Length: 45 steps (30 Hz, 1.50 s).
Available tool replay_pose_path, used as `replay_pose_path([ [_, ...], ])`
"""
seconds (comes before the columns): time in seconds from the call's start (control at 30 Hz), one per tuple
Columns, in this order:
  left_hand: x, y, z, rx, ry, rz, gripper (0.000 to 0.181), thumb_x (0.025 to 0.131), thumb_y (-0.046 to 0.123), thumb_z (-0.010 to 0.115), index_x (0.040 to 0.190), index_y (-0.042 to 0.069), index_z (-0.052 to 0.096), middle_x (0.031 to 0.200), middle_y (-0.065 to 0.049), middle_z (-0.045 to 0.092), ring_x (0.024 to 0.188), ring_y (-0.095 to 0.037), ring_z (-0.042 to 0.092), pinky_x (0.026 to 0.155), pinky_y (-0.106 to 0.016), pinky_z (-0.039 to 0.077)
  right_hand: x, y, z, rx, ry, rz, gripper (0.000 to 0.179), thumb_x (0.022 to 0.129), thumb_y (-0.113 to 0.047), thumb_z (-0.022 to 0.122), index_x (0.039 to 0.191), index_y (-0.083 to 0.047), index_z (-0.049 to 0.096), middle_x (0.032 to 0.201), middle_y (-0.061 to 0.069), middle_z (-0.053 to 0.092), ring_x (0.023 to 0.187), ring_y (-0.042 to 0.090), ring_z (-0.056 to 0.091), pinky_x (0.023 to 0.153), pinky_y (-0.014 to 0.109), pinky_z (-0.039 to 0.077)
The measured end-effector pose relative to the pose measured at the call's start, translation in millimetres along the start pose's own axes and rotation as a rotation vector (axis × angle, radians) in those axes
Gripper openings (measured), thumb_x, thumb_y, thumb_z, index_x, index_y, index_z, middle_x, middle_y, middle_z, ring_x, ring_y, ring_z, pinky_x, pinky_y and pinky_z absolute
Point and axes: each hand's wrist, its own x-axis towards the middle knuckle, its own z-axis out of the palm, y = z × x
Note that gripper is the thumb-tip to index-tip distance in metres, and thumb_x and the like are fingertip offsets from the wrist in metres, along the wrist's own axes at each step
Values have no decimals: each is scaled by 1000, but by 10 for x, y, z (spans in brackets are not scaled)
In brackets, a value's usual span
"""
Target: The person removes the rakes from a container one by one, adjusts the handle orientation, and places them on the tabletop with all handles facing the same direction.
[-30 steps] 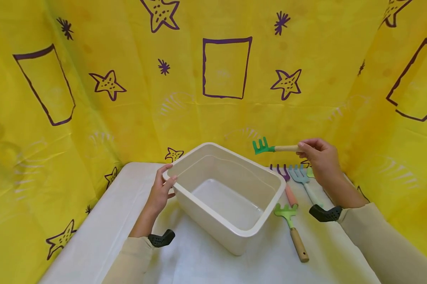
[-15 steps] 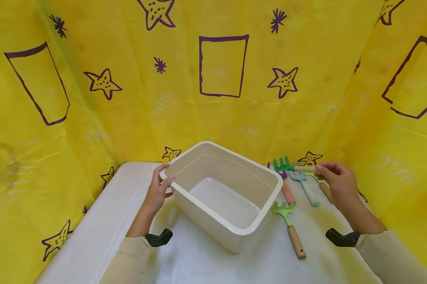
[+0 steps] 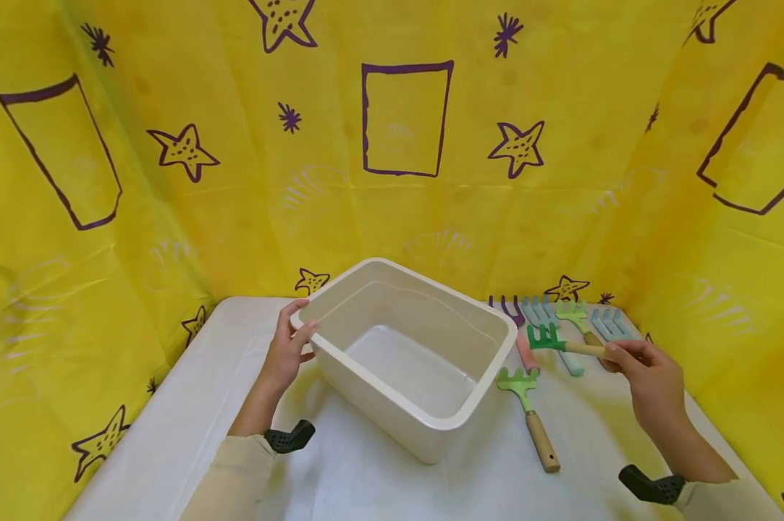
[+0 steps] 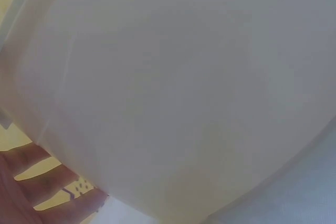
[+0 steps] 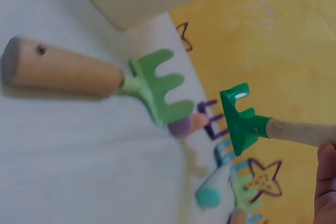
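Observation:
A deep cream plastic tub (image 3: 372,409) stands on the white table, turned with one corner toward me. My left hand (image 3: 289,354) grips its left corner, thumb over the rim and fingers along the outside; in the left wrist view those fingers lie against the tub wall (image 4: 173,98). To the right of the tub, my right hand (image 3: 657,387) pinches the end of the wooden handle of a small dark green hand rake (image 3: 546,338). Its prongs point left, above the other rakes. In the right wrist view the held rake (image 5: 244,124) overlaps the yellow backdrop.
Several rakes lie right of the tub: a light green one with a wooden handle (image 3: 536,427) in front, a purple one with a pink handle (image 3: 526,352), a blue one (image 3: 570,363), another light green one (image 3: 572,312) and a blue head (image 3: 612,325). Yellow cloth (image 3: 405,217) encloses the table.
My right hand has moved right and down toward the table with the dark green rake, uncovering more rakes behind it. The left hand keeps its grip on the tub.

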Motion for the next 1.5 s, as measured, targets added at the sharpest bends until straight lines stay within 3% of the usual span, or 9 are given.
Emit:
replay_pose_path([
  [0.17,114,-204,-28,-6,18,-7,52,102,27,47,149,20,24,130,-20,39,114,-41,49,90,-63,45,-101,70,-210,116,70,-19,7,84,1,72,89,-2,73,78,2,69,62,13,66,64,19,55],
  [0.27,127,-239,-39,-5,29,7,53,102,30,48,149,22,24,132,-19,38,115,-41,49,89,-63,46,-162,87,-309,164,94,-44,8,84,6,69,90,1,72,77,4,69,61,14,66,63,20,56],
  [0.8,130,-266,-33,21,39,23,53,101,33,48,148,22,25,128,-20,40,111,-41,51,87,-62,47,-460,195,-650,58,293,67,9,82,-1,74,90,-5,74,74,-2,69,59,9,65,61,16,54],
  [0.93,137,-265,-23,8,34,14,51,102,32,48,147,23,26,125,-20,40,111,-40,51,88,-61,47,-500,232,-744,-52,313,104,8,82,-10,77,90,-11,74,72,-6,69,61,6,64,61,12,52],
  [1.1,135,-231,-19,-5,20,-15,52,102,28,47,149,22,24,126,-20,39,113,-40,50,90,-61,46,-529,264,-842,-221,351,207,11,83,-22,78,91,-18,72,70,-10,67,64,3,62,58,9,48],
  [1.2,88,-130,-9,-13,11,-23,52,102,25,46,149,18,24,128,-22,39,114,-42,49,91,-63,45,-536,284,-903,-370,362,266,14,85,-29,75,94,-20,70,70,-14,66,65,-1,61,56,11,45],
  [1.3,20,-9,9,-11,7,-19,52,103,23,46,148,14,23,128,-23,39,114,-43,49,91,-63,44,-543,321,-953,-584,349,293,26,88,-37,71,100,-15,67,68,-17,64,64,-3,58,53,16,44],
  [1.5,-21,49,19,-1,9,-5,53,103,23,45,149,13,22,126,-23,39,113,-41,49,91,-64,43,-497,437,-997,-968,232,290,48,93,-36,64,117,5,58,82,7,66,70,17,54,53,25,44],
])
